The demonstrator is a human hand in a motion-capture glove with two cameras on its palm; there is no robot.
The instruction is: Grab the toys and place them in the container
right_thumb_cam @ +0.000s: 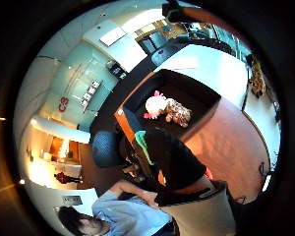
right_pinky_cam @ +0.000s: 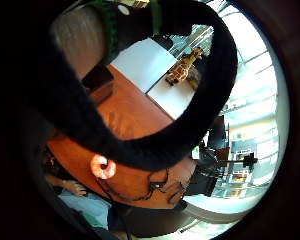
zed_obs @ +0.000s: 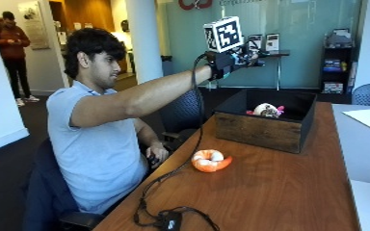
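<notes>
2 toys (zed_obs: 266, 110) in container (zed_obs: 256, 130), shrimp toy (zed_obs: 210, 160) before it

No legible text on toys, container or table; wall lettering too blurred to read

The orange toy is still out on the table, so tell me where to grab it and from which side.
Take the orange shrimp toy across its curled, ring-like body, thumb in the middle hollow and fingers over the outer curve. It lies flat on the wooden table, nothing crowding it, so coming straight down from above looks easiest. The gloved right hand is raised above the container, so it must drop back toward the person.
</notes>
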